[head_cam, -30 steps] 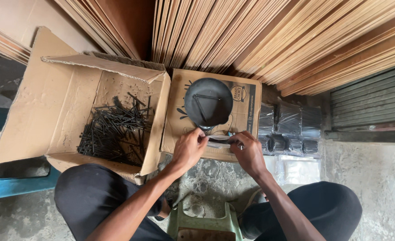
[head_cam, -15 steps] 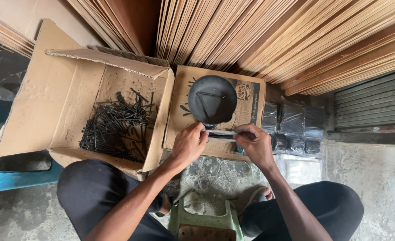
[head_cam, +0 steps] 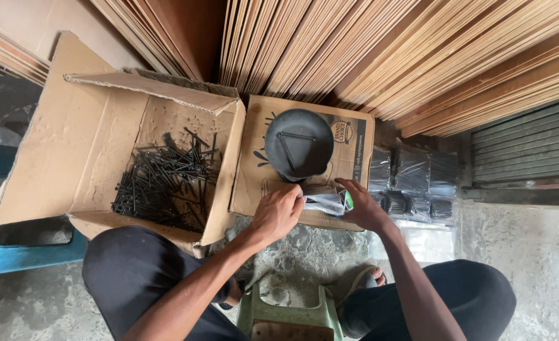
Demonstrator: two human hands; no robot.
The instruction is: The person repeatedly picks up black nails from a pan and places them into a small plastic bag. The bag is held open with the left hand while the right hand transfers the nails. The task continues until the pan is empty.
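Note:
My left hand (head_cam: 279, 211) and my right hand (head_cam: 361, 205) together hold a small clear plastic packet (head_cam: 325, 203) filled with dark nails, one hand at each end. They hover over the near edge of a flat cardboard box (head_cam: 257, 183). On that box, just beyond my hands, rests a round black pan (head_cam: 300, 144) with two long nails lying in it. An open cardboard carton (head_cam: 52, 145) on the left holds a heap of long black nails (head_cam: 162, 183).
Filled clear packets of nails (head_cam: 412, 183) are stacked right of the flat box. Leaning wooden boards (head_cam: 380, 50) fill the back. A green plastic stool (head_cam: 289, 316) sits between my knees. A blue bench (head_cam: 14, 256) stands at left, a metal shutter (head_cam: 526, 148) at right.
My hands have closed in on the packet, which now shows clearly between them, drawn slightly toward me from the pan. The view shifted a little.

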